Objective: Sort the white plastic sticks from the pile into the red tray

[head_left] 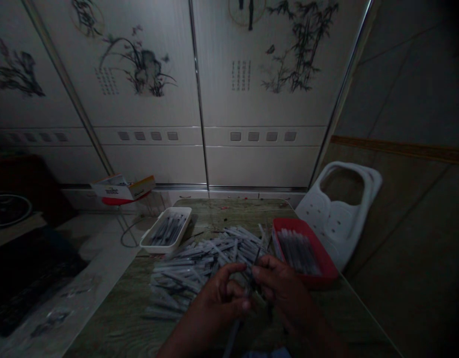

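At lower centre, a thin dark piece (257, 255) is pinched in the right hand's (277, 279) fingertips; the left hand (222, 297) is half curled, its hold unclear. The pen-like tubes (210, 248), heaped mid-frame, seem light, stiff, slippery, best gripped mid-length.

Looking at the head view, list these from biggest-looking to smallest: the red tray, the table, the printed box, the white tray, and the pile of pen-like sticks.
1. Table
2. Pile of pen-like sticks
3. Red tray
4. White tray and printed box: too alike to rank; the box looks wider but shallower.
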`<control>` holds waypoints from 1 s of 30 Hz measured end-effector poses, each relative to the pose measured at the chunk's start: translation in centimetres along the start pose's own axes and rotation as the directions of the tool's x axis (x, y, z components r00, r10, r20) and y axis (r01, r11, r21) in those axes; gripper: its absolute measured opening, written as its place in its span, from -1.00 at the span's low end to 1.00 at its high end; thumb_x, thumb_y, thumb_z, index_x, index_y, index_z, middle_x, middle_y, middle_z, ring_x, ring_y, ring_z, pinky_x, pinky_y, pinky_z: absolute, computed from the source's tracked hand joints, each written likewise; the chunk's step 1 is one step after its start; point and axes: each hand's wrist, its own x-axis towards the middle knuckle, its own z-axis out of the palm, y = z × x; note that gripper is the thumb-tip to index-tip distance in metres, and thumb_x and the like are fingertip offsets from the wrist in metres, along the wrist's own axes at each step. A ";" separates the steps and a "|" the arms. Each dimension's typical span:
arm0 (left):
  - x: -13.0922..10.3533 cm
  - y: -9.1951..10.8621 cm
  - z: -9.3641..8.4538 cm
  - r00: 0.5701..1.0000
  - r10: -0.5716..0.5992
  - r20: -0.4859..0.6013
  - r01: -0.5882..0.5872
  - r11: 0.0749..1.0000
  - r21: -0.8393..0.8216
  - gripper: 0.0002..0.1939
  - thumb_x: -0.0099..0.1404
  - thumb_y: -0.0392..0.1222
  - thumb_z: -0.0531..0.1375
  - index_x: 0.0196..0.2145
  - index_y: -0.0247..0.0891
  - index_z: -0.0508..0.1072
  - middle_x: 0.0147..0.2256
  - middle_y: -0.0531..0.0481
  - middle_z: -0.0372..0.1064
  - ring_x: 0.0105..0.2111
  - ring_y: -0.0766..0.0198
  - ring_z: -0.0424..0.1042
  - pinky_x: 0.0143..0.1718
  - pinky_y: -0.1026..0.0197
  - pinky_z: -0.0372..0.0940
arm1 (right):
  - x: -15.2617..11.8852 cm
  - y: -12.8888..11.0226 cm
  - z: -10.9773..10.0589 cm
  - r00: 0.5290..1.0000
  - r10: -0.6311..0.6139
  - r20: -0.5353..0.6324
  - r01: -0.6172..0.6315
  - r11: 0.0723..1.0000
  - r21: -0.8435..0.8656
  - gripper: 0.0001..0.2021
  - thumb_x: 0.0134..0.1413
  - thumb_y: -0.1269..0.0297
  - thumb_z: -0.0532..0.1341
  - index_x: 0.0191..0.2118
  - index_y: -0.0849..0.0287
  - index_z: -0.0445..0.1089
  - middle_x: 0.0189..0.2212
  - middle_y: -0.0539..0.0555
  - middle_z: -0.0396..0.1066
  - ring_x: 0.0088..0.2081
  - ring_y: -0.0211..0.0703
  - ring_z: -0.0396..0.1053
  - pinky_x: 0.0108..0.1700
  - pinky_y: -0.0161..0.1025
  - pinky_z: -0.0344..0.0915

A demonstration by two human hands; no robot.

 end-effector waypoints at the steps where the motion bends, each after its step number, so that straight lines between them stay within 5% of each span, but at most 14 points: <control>1: 0.0 0.0 0.0 1.000 0.003 0.005 -0.003 1.000 0.002 -0.37 0.14 -0.17 0.43 0.13 -0.14 0.34 -0.45 0.13 0.34 -0.48 0.39 0.29 -0.40 0.29 0.13 | 0.0 -0.1 0.0 1.000 0.003 0.002 -0.003 1.000 0.012 -0.75 0.10 0.14 0.35 -0.36 0.18 0.33 -0.58 -0.15 0.15 -0.57 -0.40 -0.02 -0.54 -0.38 -0.07; 9: 0.0 0.3 0.2 1.000 -0.005 0.022 0.006 1.000 -0.025 -0.60 0.19 -0.16 0.40 -0.08 -0.17 0.36 -0.48 0.15 0.34 -0.52 0.44 0.26 -0.43 0.32 0.10 | -0.2 -0.1 0.2 1.000 -0.012 0.010 0.012 0.999 0.053 -0.76 0.15 0.14 0.32 -0.34 0.17 0.31 -0.58 -0.16 0.12 -0.57 -0.40 -0.06 -0.54 -0.37 -0.10; 16: 0.0 0.3 -0.1 1.000 -0.016 0.023 0.017 0.999 -0.046 -0.68 0.19 -0.17 0.40 -0.21 -0.21 0.34 -0.49 0.14 0.34 -0.54 0.46 0.23 -0.47 0.34 0.03 | 0.1 -0.3 0.3 0.996 0.049 0.071 -0.034 0.981 -0.190 -0.73 0.08 0.08 0.34 -0.33 0.20 0.40 -0.55 -0.10 0.24 -0.54 -0.36 0.09 -0.54 -0.38 -0.03; 24: -0.2 0.4 0.0 1.000 -0.013 0.029 0.014 0.998 -0.055 -0.69 0.21 -0.18 0.39 -0.18 -0.20 0.34 -0.45 0.10 0.38 -0.48 0.40 0.33 -0.40 0.31 0.13 | -0.1 -0.4 0.1 0.998 -0.024 -0.061 0.023 0.999 -0.026 -0.64 0.19 0.12 0.24 0.05 0.14 0.35 -0.54 -0.13 0.25 -0.58 -0.38 0.04 -0.55 -0.40 -0.07; 30: -0.1 0.4 -0.1 0.999 -0.036 0.019 0.037 0.998 -0.051 -0.65 0.19 -0.16 0.40 -0.17 -0.20 0.34 -0.45 0.09 0.39 -0.49 0.39 0.33 -0.42 0.32 0.13 | -0.4 -1.1 0.4 0.990 -0.132 -0.050 0.128 0.989 -0.074 -0.51 0.20 0.25 0.18 0.24 0.11 0.23 -0.53 -0.12 0.28 -0.57 -0.35 0.05 -0.52 -0.38 -0.02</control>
